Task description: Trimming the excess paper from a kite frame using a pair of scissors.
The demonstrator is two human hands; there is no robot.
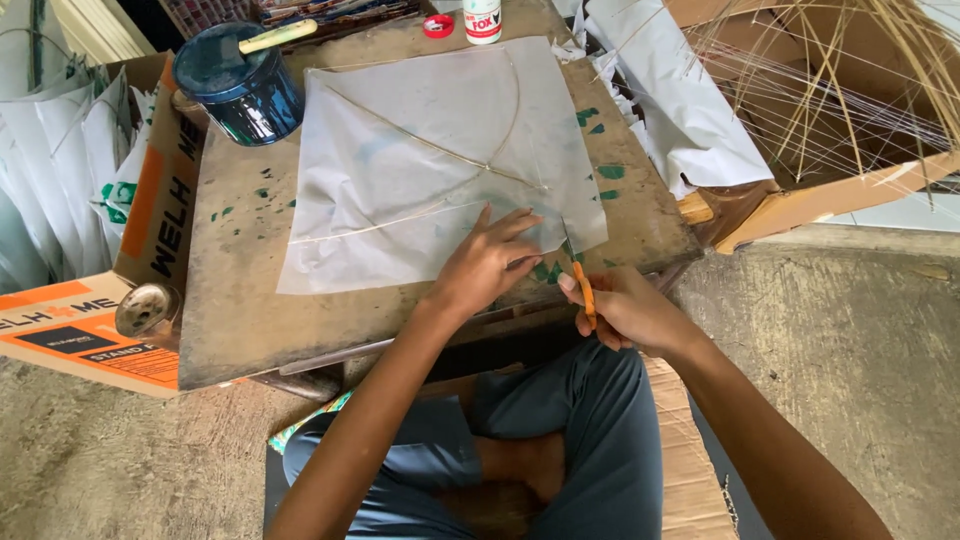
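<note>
A white paper kite (pixel 420 160) with thin bamboo sticks across it lies flat on a low wooden board (pixel 240 300). My left hand (pixel 487 262) presses flat on the kite's near corner, fingers spread. My right hand (pixel 620 305) grips orange-handled scissors (pixel 582 290) at the board's near right edge; their blades reach up to the kite's lower right corner.
A dark blue tin (pixel 240 90) with a brush across its top stands at the board's back left. A white glue bottle (pixel 482 20) and red cap (pixel 438 25) sit at the back. Cardboard boxes (pixel 90 320) lie left; bamboo strips (pixel 830 90) and white paper (pixel 680 110) lie right.
</note>
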